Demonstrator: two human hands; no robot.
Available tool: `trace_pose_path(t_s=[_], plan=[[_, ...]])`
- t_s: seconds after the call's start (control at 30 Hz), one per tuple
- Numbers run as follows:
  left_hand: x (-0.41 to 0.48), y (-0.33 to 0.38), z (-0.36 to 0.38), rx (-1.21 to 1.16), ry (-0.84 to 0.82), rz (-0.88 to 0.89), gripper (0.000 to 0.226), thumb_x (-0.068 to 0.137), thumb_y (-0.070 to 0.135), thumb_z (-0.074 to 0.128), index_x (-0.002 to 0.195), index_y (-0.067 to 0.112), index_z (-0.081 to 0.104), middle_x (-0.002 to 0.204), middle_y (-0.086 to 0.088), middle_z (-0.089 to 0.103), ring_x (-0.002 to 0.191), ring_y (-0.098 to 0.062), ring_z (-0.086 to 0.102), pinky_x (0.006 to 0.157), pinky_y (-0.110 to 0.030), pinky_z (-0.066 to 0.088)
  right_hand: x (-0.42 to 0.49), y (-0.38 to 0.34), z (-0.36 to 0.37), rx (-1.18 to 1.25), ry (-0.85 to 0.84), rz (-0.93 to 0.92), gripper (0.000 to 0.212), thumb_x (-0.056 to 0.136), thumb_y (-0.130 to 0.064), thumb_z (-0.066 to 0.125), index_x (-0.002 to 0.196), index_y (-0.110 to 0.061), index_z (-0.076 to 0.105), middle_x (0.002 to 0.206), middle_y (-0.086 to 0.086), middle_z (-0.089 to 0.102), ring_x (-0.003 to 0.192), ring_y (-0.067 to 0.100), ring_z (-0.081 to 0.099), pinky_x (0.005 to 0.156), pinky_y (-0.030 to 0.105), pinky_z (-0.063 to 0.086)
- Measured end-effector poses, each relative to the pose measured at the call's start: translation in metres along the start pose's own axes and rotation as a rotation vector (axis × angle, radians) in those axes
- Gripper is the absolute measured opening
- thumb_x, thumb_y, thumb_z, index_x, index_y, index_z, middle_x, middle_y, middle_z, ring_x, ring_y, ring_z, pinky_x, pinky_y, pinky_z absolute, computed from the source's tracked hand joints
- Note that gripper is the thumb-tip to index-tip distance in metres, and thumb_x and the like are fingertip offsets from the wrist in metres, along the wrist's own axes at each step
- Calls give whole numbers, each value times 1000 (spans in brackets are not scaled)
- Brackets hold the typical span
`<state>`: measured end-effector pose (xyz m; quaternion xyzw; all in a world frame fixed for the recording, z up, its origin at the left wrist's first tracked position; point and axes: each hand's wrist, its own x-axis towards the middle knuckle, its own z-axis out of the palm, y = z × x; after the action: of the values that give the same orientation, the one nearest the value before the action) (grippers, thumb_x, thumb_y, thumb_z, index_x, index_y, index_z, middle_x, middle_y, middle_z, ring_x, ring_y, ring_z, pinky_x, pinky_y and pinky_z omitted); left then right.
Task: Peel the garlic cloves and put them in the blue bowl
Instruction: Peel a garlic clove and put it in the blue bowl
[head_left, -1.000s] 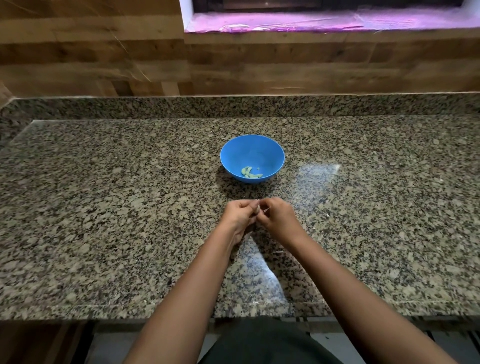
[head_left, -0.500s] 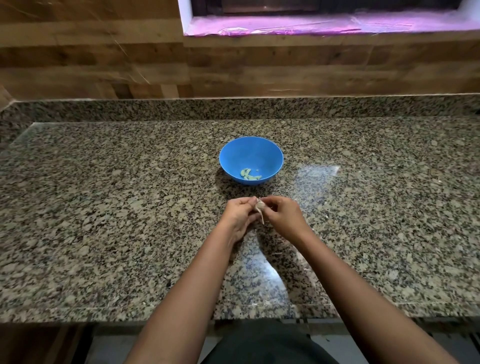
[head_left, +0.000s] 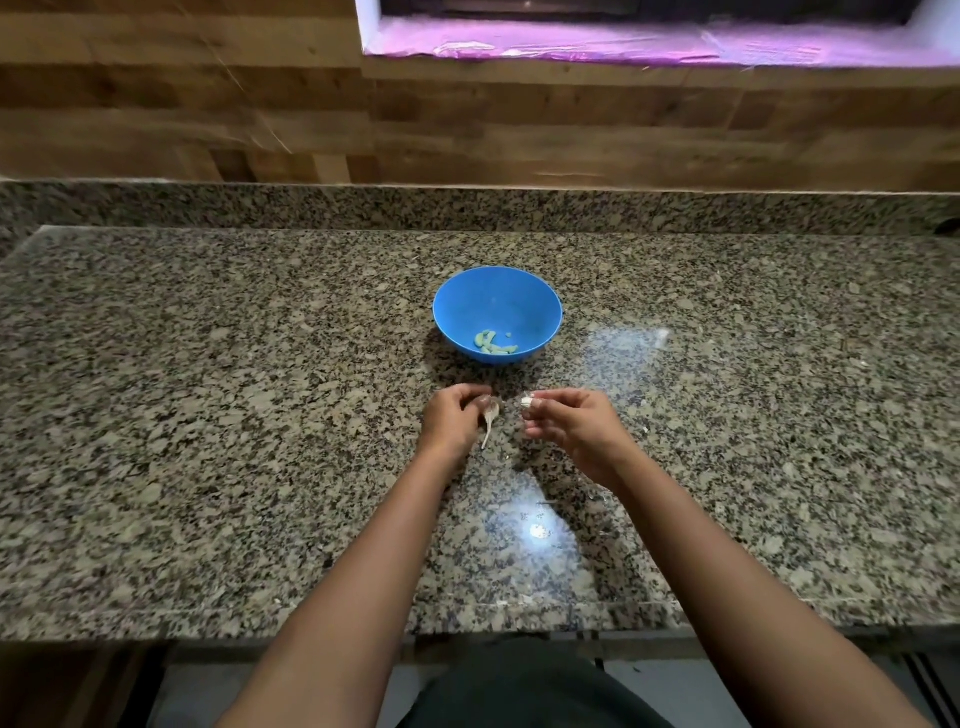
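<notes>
Although the hands were joined half a second ago, they are now seen drawn apart over the table (head_left: 208, 426), just short of the blue bowl (head_left: 496, 296). The left hand (head_left: 453, 422) is clamped on the garlic clove (head_left: 491, 411), from which a thin tail of skin is hung. The right hand (head_left: 579, 428) is pinched on a small white scrap (head_left: 525, 401), judged to be torn-off skin. A few peeled cloves (head_left: 493, 344) are already held in the bowl. This clove is judged only partly stripped, so it is not yet due for the bowl.
</notes>
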<state>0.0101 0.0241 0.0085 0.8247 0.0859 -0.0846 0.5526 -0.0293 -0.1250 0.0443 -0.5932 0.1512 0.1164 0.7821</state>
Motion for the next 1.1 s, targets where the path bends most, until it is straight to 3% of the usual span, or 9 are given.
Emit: trace_pose_path(t_s=[0.13, 0.2, 0.33, 0.4, 0.57, 0.73, 0.87, 1.0, 1.1], plan=[[-7, -1, 0, 108, 89, 138, 25, 89, 18, 62, 113, 10, 65, 113, -4, 58, 99, -17, 58, 86, -29, 50, -1, 3, 1, -29, 20, -15, 8, 90, 4, 50, 95, 6, 56, 78, 19, 62, 61, 22, 60, 57, 22, 56], [-15, 2, 1, 75, 153, 218, 22, 88, 21, 64, 107, 9, 68, 104, -2, 58, 93, -15, 58, 79, -24, 49, -2, 5, 4, -24, 16, -14, 7, 91, 2, 50, 93, 5, 56, 80, 20, 63, 59, 21, 62, 57, 22, 56], [-27, 8, 5, -290, -129, 40, 23, 85, 13, 67, 104, 0, 66, 94, -10, 70, 77, -13, 66, 66, -21, 56, -2, 10, 9, -75, -15, -44, 13, 88, -3, 56, 98, 6, 57, 82, 17, 65, 60, 19, 62, 58, 23, 56], [-27, 9, 5, -390, -160, -7, 20, 85, 7, 65, 102, -5, 65, 86, -9, 69, 67, -10, 66, 60, -20, 55, -3, 12, 11, -132, -12, -76, 10, 90, -5, 56, 97, 2, 58, 81, 16, 66, 60, 19, 63, 59, 24, 56], [-26, 17, 3, -423, -142, -44, 2, 83, 5, 67, 83, 3, 66, 84, -16, 69, 73, -24, 65, 70, -38, 56, -5, 18, 20, -450, 59, -249, 14, 92, -11, 55, 101, -1, 58, 80, 14, 68, 57, 10, 65, 53, 19, 52], [-24, 20, 1, -374, -175, -67, 12, 83, 7, 68, 74, 1, 64, 71, -13, 63, 58, -17, 60, 56, -26, 53, -6, 21, 19, -636, 123, -368, 16, 93, -16, 56, 98, -2, 61, 78, 13, 68, 57, 9, 64, 52, 17, 51], [-22, 27, -6, -438, -231, -98, 9, 85, 0, 63, 76, 0, 62, 71, -11, 62, 52, -9, 61, 52, -16, 52, -4, 12, 15, -448, 25, -231, 18, 91, -14, 57, 102, 0, 61, 84, 15, 69, 63, 17, 67, 61, 29, 58], [-18, 37, -14, -416, -298, -72, 2, 83, -3, 64, 84, -4, 64, 71, -9, 67, 55, -12, 66, 55, -20, 56, -2, -1, 13, -185, -1, -154, 11, 84, -4, 64, 94, 2, 62, 84, 18, 67, 71, 27, 65, 70, 32, 58], [-12, 32, -18, -405, -186, -66, 5, 83, 0, 65, 80, 3, 65, 69, -6, 67, 61, -16, 63, 66, -29, 54, -2, -8, 10, -44, 64, -140, 6, 81, 2, 64, 86, 2, 60, 77, 14, 64, 66, 25, 62, 64, 29, 57]])
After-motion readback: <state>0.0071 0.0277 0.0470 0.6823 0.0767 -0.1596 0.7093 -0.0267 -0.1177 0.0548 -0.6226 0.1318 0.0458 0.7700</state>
